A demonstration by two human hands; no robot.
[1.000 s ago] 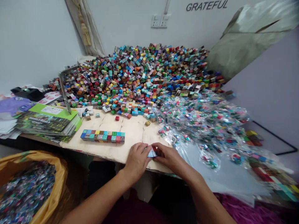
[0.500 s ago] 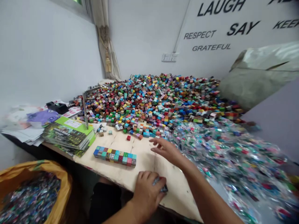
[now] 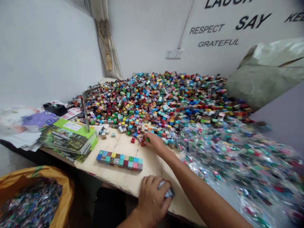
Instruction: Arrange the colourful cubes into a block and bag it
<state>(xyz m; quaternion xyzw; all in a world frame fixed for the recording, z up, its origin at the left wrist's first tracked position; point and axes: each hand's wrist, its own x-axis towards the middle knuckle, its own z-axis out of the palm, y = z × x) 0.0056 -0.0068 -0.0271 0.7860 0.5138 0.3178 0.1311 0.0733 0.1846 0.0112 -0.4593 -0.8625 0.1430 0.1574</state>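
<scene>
My left hand (image 3: pixel 153 194) rests at the table's front edge, its fingers wrapped round small grey-blue cubes (image 3: pixel 167 189), mostly hidden by the fingers. At the near edge of the heap, my right hand (image 3: pixel 155 144) has its fingertips closed on a small dark red cube (image 3: pixel 143 141). A single red cube (image 3: pixel 133 140) lies just left of those fingertips. Between the hands and the booklets lies a long block of patterned cubes (image 3: pixel 119 161), set neatly in rows on the bare wood. Behind spreads a big heap of loose coloured cubes (image 3: pixel 152 101).
Clear plastic packets (image 3: pixel 237 152) cover the right side. On the left are green booklets (image 3: pixel 68 136), a metal bracket (image 3: pixel 85 110), a black tape dispenser (image 3: pixel 55 108) and papers. A yellow sack (image 3: pixel 66 190) of packets stands below the table (image 3: pixel 111 180).
My right hand has moved left to the heap's near edge, and its fingers have closed on a cube there. My left hand keeps its hold. The view has shifted slightly.
</scene>
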